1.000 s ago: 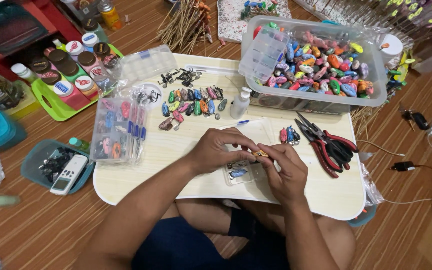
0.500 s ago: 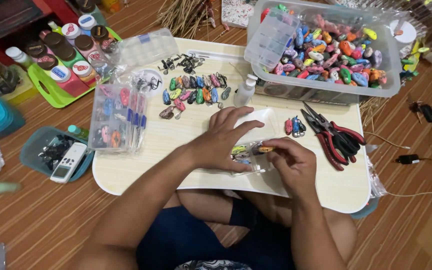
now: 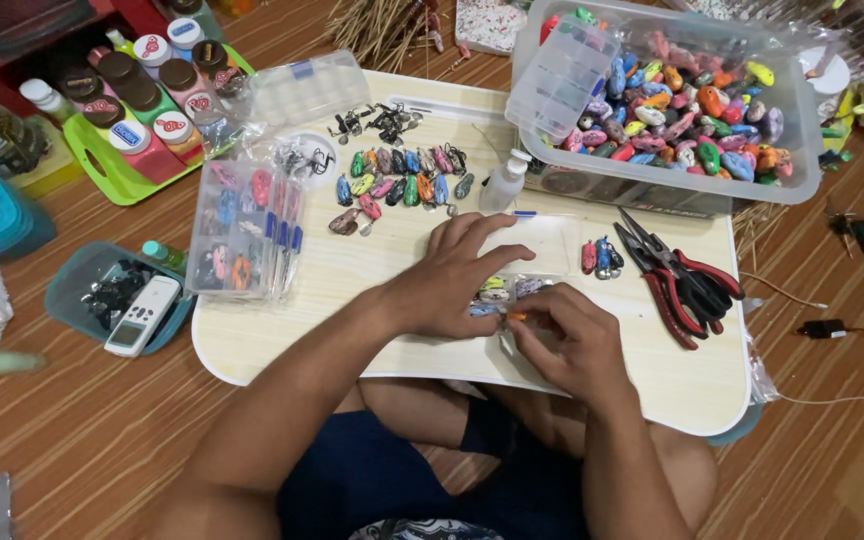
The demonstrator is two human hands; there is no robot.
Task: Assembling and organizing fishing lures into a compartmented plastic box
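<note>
So the lures (image 3: 500,293) under the hands are a little cluster of small painted bodies, greenish-yellow, pale and bluish ones, lying flat and packed side by side in what looks like a clear packet (image 3: 542,250) on the light tabletop, near its front edge. Most of the bunch is covered up, only a few tops peek out. One tiny orange piece (image 3: 517,316) sits right at the edge of the cluster, pinched between fingertips; can't tell its shape.

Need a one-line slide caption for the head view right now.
Left hand and right hand work small painted pieces on a lap table, beside red-handled pliers.
</note>
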